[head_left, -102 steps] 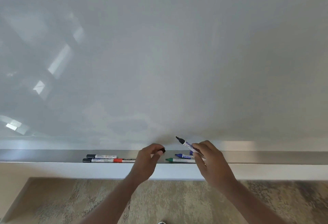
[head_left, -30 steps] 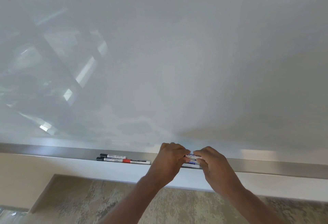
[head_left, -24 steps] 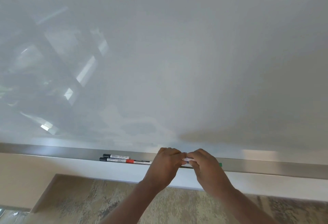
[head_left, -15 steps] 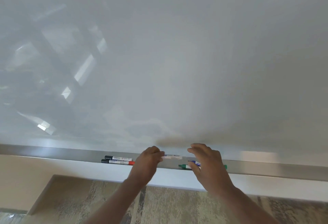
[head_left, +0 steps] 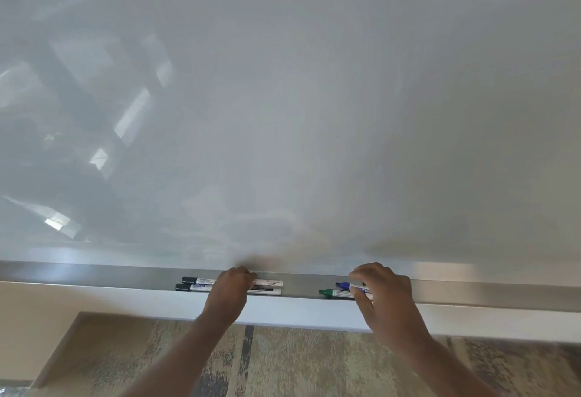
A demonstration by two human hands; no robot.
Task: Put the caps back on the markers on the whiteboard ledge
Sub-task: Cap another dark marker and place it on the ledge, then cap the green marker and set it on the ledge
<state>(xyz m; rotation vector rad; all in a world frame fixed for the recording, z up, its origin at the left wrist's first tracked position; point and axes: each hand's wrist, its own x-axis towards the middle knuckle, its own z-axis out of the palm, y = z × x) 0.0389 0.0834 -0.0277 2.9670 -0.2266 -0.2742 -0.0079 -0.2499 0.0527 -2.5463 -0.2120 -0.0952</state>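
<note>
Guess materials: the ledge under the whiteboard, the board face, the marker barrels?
Ledge: looks like brushed metal, probably aluminium; grey with a soft satin sheen. Whiteboard: glossy, glass or enamel, can't tell which; it mirrors window shapes. Green marker and blue marker: likely plastic, white printed barrels with coloured ends.

Bare ledge (head_left: pixel 300 286) between two marker clusters
</note>
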